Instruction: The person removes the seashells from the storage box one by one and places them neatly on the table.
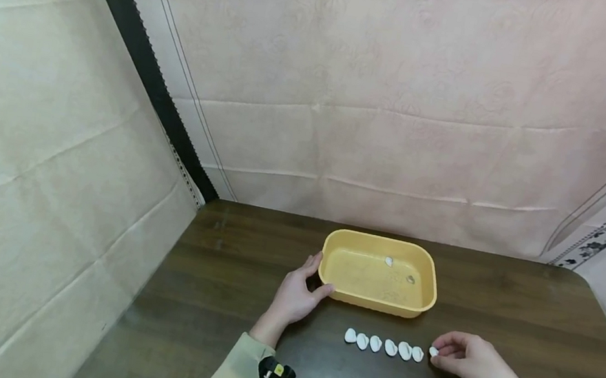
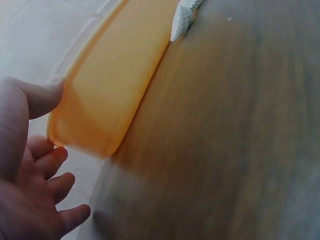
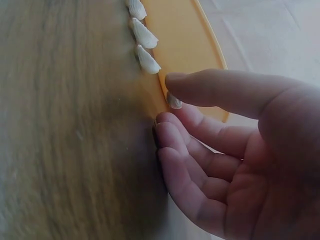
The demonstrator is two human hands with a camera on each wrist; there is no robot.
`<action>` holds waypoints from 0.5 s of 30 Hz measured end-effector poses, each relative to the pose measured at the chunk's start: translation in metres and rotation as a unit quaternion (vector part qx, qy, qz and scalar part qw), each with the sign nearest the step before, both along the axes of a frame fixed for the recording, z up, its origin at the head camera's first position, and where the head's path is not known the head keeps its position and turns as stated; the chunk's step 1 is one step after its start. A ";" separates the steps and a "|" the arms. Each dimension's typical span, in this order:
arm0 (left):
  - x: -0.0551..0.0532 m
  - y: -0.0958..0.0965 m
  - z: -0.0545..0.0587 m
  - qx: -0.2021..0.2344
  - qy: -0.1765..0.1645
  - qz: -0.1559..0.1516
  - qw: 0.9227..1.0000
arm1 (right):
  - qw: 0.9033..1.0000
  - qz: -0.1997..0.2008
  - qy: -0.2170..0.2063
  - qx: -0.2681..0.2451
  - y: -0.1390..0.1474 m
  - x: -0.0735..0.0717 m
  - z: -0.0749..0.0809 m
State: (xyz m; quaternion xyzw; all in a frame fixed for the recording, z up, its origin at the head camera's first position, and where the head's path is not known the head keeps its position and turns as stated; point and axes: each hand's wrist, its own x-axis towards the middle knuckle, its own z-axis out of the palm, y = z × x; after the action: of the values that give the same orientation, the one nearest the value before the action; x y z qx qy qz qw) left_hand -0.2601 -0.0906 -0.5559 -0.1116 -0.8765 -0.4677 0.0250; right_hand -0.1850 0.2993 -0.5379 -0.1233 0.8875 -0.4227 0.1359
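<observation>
A yellow plastic basin (image 1: 379, 306) stands on the table. My left hand (image 1: 296, 292) holds its left end, thumb at the near corner and fingers along the side; in the left wrist view the thumb (image 2: 46, 97) lies on the rim. Right of the basin's near side, my right hand (image 1: 473, 363) pinches a small white seashell (image 1: 434, 352) between thumb and fingertips, low over the table. The same seashell (image 3: 174, 101) shows partly between the fingers in the right wrist view. Several white seashells (image 1: 391, 348) lie in a row just left of that hand.
Inside the basin lie a white shell (image 1: 389, 261) and a small greyish shell (image 1: 410, 279). The dark wooden table (image 1: 215, 306) meets pale cloth hangings (image 1: 372, 160) at the back and left. A black wrist camera (image 1: 278, 371) sits on the left sleeve.
</observation>
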 end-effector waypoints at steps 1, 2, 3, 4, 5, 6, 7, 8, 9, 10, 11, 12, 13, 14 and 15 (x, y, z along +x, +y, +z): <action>0.000 0.000 0.000 0.000 -0.001 0.000 1.000 | 1.000 0.000 -0.003 0.003 0.000 0.000 0.000; -0.001 0.000 0.000 -0.001 -0.001 0.000 1.000 | 1.000 -0.001 -0.005 0.006 -0.001 0.000 0.001; -0.001 0.000 0.001 -0.001 -0.002 0.000 1.000 | 1.000 -0.002 -0.007 0.010 -0.001 -0.001 0.001; -0.001 -0.001 0.001 -0.001 -0.003 0.000 1.000 | 1.000 -0.002 -0.008 0.015 -0.002 -0.001 0.001; -0.001 -0.001 0.001 -0.001 -0.005 0.000 1.000 | 1.000 -0.002 -0.008 0.021 -0.002 -0.001 0.001; -0.001 -0.001 0.001 0.000 -0.006 0.001 1.000 | 1.000 -0.003 -0.008 0.024 -0.003 -0.001 0.001; 0.000 -0.001 0.001 0.001 -0.008 0.001 1.000 | 1.000 -0.005 -0.008 0.028 -0.004 -0.001 0.001; 0.000 -0.001 0.001 0.001 -0.009 0.002 1.000 | 0.999 -0.006 -0.005 0.032 -0.005 -0.001 0.001; 0.000 -0.001 0.001 0.003 -0.011 0.002 1.000 | 0.999 -0.007 -0.003 0.036 -0.006 0.000 0.002; 0.001 -0.001 0.001 0.003 -0.012 0.003 1.000 | 0.999 -0.008 0.000 0.039 -0.006 0.000 0.001; 0.001 0.000 0.001 0.005 -0.014 0.003 1.000 | 0.999 -0.010 0.001 0.042 -0.007 0.000 0.001; 0.001 0.000 0.002 0.006 -0.014 0.002 1.000 | 0.999 -0.012 0.003 0.044 -0.008 0.001 0.001; 0.001 0.000 0.002 0.006 -0.014 0.002 1.000 | 0.999 -0.016 0.004 0.048 -0.009 0.001 0.002; 0.001 0.000 0.002 0.007 -0.014 0.002 1.000 | 0.998 -0.019 0.005 0.052 -0.009 0.002 0.001; 0.001 0.000 0.002 0.006 -0.013 0.002 1.000 | 0.998 -0.020 0.008 0.056 -0.010 0.002 0.001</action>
State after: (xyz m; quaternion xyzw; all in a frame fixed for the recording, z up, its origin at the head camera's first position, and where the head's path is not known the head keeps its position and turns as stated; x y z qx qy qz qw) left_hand -0.2592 -0.0905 -0.5542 -0.1037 -0.8742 -0.4742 0.0155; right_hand -0.1830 0.2892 -0.5366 -0.1010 0.9130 -0.3744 0.1265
